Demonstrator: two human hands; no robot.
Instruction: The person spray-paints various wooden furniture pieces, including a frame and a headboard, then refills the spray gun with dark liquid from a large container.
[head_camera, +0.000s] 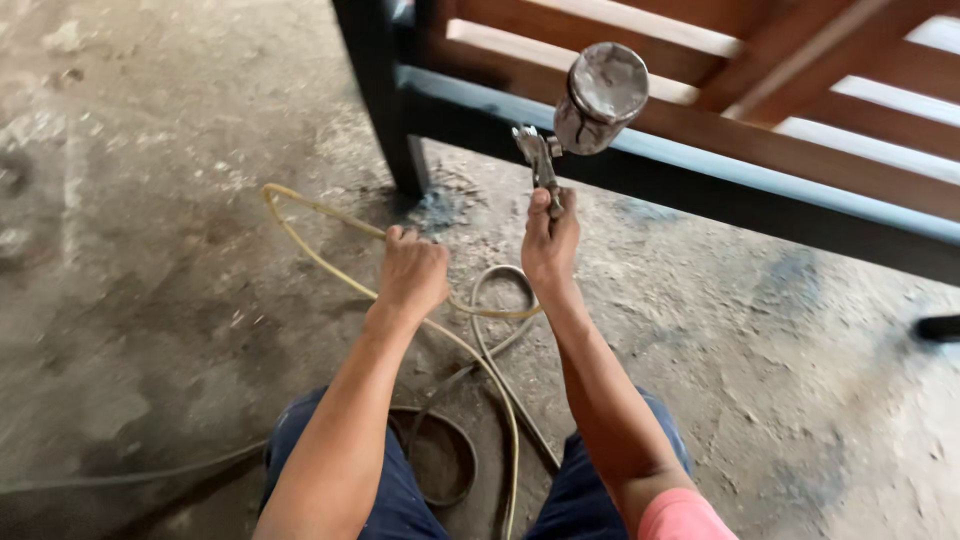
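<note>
My right hand (550, 245) grips the handle of a metal spray gun (585, 115) with a paint-smeared cup on top. Its nozzle end sits close to the dark lower rail (700, 185) of a wooden slatted frame. My left hand (412, 272) is closed around a yellowish air hose (310, 245) that loops across the concrete floor in front of my knees.
The frame's dark post (385, 95) stands at the upper middle, with brown slats (800, 60) running right. A dark hose loop (455, 455) lies between my legs. Blue-grey overspray stains (440, 210) mark the rough floor. A dark object (938, 327) sits at the right edge.
</note>
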